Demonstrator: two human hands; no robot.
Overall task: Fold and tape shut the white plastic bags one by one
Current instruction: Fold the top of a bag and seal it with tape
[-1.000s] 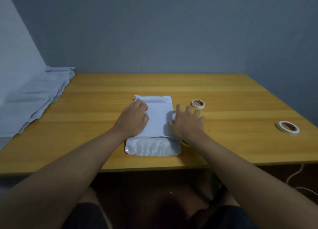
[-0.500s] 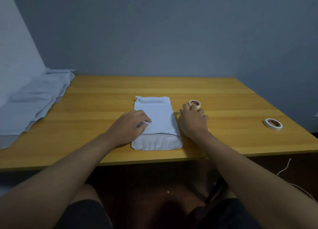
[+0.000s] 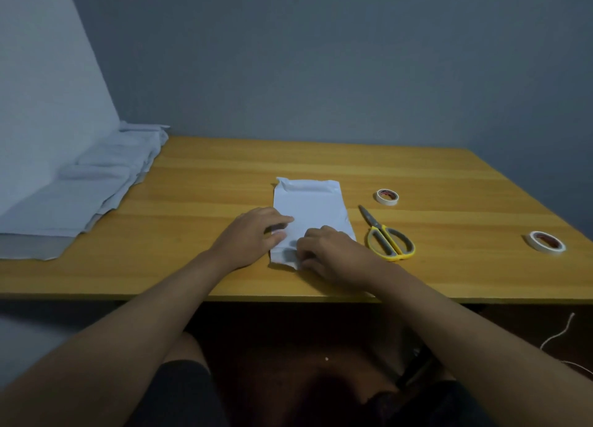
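A white bag [image 3: 309, 210] lies flat on the table [image 3: 205, 182], near the front edge and about midway across, its long side running away from the person. Its far end is folded over into a narrow raised band; its near end is under both hands.

The left hand [image 3: 253, 237] rests on the bag's near left part, palm down, the fingers [image 3: 279, 221] reaching right across the plastic. They lie close together and slightly bent, pressing on the surface; the thumb points toward the other hand. Whether a fingertip catches an edge of the plastic cannot be told.

The right hand [image 3: 333, 255] covers the bag's near right corner, knuckles up. Its fingers are curled down onto the plastic at the near edge, close to the left thumb; whether they pinch the edge or only press it is hidden under the hand.

Just right of the bag lie scissors [image 3: 386, 237] with yellow handles, blades closed and pointing away from the person, handles near the right wrist, not touching it. Beyond the blade tips sits a tape roll [image 3: 387, 197], flat on the table. A second tape roll [image 3: 545, 241] lies well apart, near the right edge. A stack of pale bags [image 3: 96, 189] covers the table's left end, against the wall.
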